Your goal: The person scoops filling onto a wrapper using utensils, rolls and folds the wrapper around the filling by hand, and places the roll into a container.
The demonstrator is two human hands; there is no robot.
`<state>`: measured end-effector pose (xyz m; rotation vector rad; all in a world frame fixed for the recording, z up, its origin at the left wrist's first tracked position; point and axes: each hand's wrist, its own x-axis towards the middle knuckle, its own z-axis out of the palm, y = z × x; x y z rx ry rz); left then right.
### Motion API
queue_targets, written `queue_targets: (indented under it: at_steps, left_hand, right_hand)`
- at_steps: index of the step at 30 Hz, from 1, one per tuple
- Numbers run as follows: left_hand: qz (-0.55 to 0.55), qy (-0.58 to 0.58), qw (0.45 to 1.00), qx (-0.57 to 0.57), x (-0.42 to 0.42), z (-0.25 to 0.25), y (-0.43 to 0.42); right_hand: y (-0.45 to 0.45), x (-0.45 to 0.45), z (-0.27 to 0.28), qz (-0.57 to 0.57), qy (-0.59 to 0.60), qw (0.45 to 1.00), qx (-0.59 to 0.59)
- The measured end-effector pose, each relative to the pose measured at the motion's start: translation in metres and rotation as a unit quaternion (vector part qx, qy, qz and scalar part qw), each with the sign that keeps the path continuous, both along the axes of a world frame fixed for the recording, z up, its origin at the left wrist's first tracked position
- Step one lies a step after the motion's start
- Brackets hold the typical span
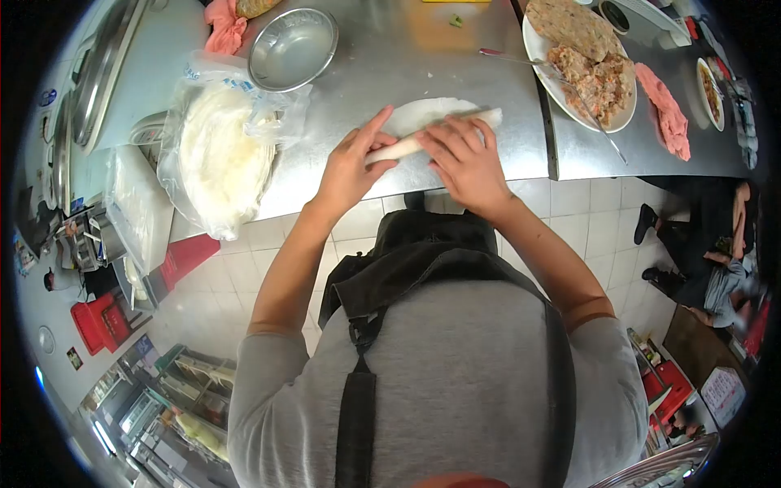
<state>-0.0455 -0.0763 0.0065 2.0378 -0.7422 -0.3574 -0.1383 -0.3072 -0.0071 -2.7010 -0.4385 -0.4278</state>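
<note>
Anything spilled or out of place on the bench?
Just one minor thing: a small green scrap lies loose on the steel table, apart from any dish, so it looks like stray food. The white roll at both hands shows no obvious tear, though fingers partly cover it.

A thin, whitish wrapper (404,122) lies partly rolled on the metal surface (464,77), near its six o'clock edge. The slim roll (401,150) slants from eight o'clock to two o'clock; the rounded, unrolled part spreads flat on its twelve o'clock side, partly hidden.
</note>
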Motion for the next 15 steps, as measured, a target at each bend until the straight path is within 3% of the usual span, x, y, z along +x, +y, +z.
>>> queue_targets:
  at_steps: [3,5,7,9,11,15]
  left_hand:
    - [0.015,0.01,1.0,0.004,0.004,0.01,0.011]
    - [-0.027,0.044,0.996,0.067,0.012,0.026,0.023]
    - [-0.032,-0.283,0.955,0.08,0.054,0.031,0.038]
    - [0.05,-0.329,0.932,0.142,0.106,0.055,0.05]
    - [0.053,-0.475,0.837,0.265,0.161,0.064,0.052]
    - [0.07,-0.438,0.811,0.382,0.216,0.037,0.046]
  right_hand:
    - [0.009,-0.007,0.0,0.002,0.012,1.0,-0.017]
    - [0.013,-0.008,-0.003,0.026,0.03,0.999,0.01]
    - [0.009,-0.006,-0.009,0.032,0.015,0.999,-0.001]
    - [0.008,-0.007,-0.011,0.036,0.001,0.999,-0.012]
    - [0.009,-0.007,-0.01,0.033,-0.008,0.999,-0.014]
    - [0.009,-0.007,-0.012,0.033,-0.018,0.999,-0.014]
